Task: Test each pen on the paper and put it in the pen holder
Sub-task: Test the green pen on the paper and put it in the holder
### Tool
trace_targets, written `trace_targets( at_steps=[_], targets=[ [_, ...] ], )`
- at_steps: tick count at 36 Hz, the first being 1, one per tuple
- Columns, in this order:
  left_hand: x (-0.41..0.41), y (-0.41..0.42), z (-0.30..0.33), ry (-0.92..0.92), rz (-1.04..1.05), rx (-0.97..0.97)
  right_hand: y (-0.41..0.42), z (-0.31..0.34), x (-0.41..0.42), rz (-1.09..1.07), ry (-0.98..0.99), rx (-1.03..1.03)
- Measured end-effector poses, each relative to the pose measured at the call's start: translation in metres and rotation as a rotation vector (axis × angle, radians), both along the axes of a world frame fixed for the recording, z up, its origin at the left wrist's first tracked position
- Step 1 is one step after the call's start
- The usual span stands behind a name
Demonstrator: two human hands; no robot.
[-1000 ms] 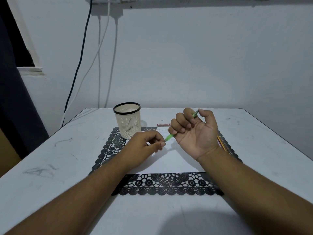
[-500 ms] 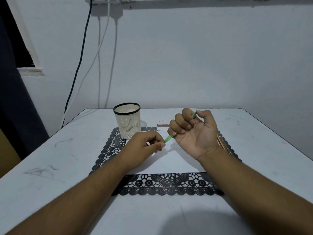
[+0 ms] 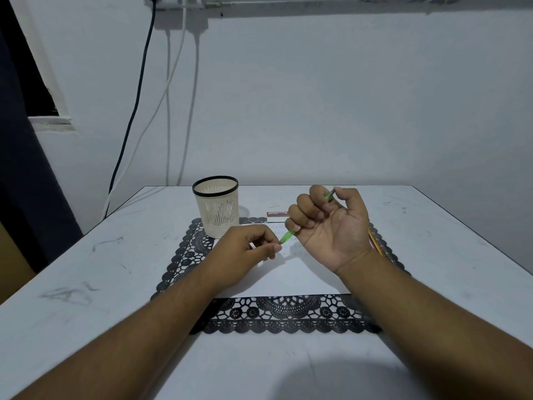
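I see my right hand (image 3: 331, 226) curled around a slim green pen (image 3: 287, 235); my left hand (image 3: 245, 252) pinches its tip (over smooth white paper (image 3: 288, 278)), near the perforated cream pen holder (image 3: 216, 207).

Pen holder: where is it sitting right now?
In the head view the pen holder stands upright at the far left corner of the black lace mat, just beyond the left hand.

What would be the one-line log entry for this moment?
right hand: grips green pen | left hand: pinches its lower end | paper: under hands | pen holder: upright, far left of mat
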State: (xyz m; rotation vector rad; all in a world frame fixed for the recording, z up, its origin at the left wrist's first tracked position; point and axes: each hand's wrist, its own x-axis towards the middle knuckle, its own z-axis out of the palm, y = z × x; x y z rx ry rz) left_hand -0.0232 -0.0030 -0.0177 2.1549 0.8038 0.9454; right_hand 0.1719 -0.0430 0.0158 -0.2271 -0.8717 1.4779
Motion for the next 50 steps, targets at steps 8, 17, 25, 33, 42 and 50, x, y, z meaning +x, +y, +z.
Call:
trace_targets(
  at_steps=[8,17,25,33,42,50],
  targets=[
    [0.000,-0.001,0.000,-0.001,-0.014,-0.013,0.000,-0.001,0.001,0.009,0.005,-0.001],
    [0.000,0.000,-0.001,0.005,-0.017,-0.039,-0.001,0.002,0.000,0.018,-0.033,-0.009],
    [0.000,-0.001,-0.002,0.039,0.026,-0.023,0.001,0.004,-0.003,-0.092,-0.103,-0.135],
    [-0.002,0.003,-0.002,0.019,0.097,0.022,0.002,0.004,-0.006,-0.141,0.010,-0.240],
    [-0.001,0.004,-0.003,0.044,0.106,0.069,0.001,-0.003,-0.008,-0.116,0.034,-0.151],
    [0.000,0.002,-0.002,0.051,0.099,0.059,0.002,-0.004,-0.005,-0.097,0.031,-0.121]
  ],
)
